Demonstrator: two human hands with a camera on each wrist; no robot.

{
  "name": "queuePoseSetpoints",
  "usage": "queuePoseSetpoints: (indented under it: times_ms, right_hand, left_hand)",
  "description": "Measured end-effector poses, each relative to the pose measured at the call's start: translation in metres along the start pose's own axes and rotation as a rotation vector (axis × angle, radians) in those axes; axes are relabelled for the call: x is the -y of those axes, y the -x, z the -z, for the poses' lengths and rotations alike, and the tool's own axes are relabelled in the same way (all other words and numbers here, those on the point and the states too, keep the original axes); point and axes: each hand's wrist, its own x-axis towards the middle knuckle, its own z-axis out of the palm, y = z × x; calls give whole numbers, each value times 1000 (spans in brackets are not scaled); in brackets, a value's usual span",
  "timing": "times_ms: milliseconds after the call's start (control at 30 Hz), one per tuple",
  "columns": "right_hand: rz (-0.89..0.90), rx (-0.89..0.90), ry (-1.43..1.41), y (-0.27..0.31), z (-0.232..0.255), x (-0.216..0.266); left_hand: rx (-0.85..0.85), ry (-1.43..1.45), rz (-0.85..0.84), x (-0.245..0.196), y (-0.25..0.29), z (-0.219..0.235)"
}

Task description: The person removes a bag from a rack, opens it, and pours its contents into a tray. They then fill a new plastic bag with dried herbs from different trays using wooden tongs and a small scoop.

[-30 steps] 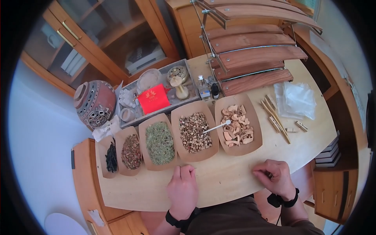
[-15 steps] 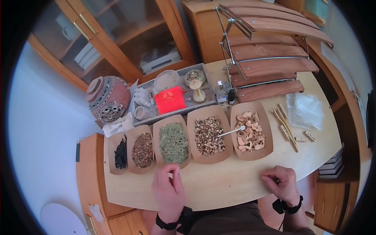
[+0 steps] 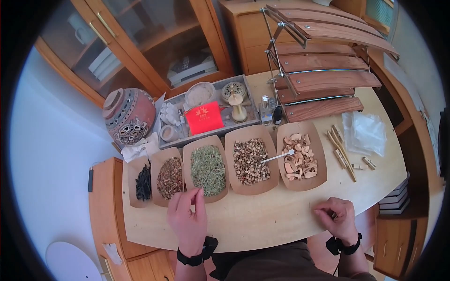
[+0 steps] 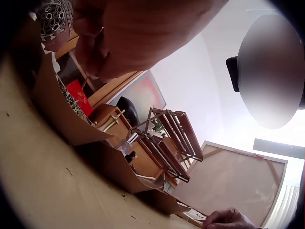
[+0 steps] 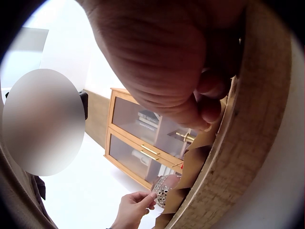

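My left hand (image 3: 187, 218), its fingers loosely bent, is at the front ends of the tray of green herb (image 3: 208, 171) and the tray of reddish-brown pieces (image 3: 169, 179); nothing shows in its grasp. Near the table's front edge at right, my right hand (image 3: 338, 219) hangs loosely curled, with no held object visible. Leftmost is a tray of dark strips (image 3: 143, 183). A tray of small brown chunks (image 3: 252, 161) has a white spoon (image 3: 277, 156) lying over it, its end reaching the tray of pale slices (image 3: 300, 157).
Behind the trays stands a grey box (image 3: 187, 142) with a red packet (image 3: 205, 118) and a brass vase (image 3: 238, 110). A patterned pot (image 3: 129, 117) is at left. Wooden tongs (image 3: 343, 152), plastic bags (image 3: 365, 133) and a slatted wooden rack (image 3: 328, 63) are at right.
My left hand has moved left and forward, from the bare tabletop to the trays' front ends. My right hand stays near the table edge. The head view has shifted.
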Motion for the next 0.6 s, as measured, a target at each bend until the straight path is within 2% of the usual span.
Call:
queuePoseSetpoints:
  times_ms: [100,167,200,300,333,400,500,600]
  right_hand:
    - [-12,-3,-23,-1,-3,0]
    - [-30,-54,-9,-1,-4,1]
    - [-8,-23,-39,-2,-4,1]
    - [107,-13,-3,-1,0,-4]
    - [91,-51,32,1,4,-2]
    - [76,23,7,0,6,2]
    - [92,-13,-29,3,0,-7]
    - [46,-32,-35,1,-1,1]
  left_hand:
    - [25,-26,39,-2,7,7]
    - [-46,-101,-151,-6,2,6]
    - [-38,-35,-171,-9,0,5]
    - [57,1,-265,-10,-1,4]
    - [116,-37,-284,-12,-1,2]
    - [240,-118,-273,-12,-3,1]
    - [272,-229,-344,-10,-13,1]
    - [314,-286,-252,-1,-16,-1]
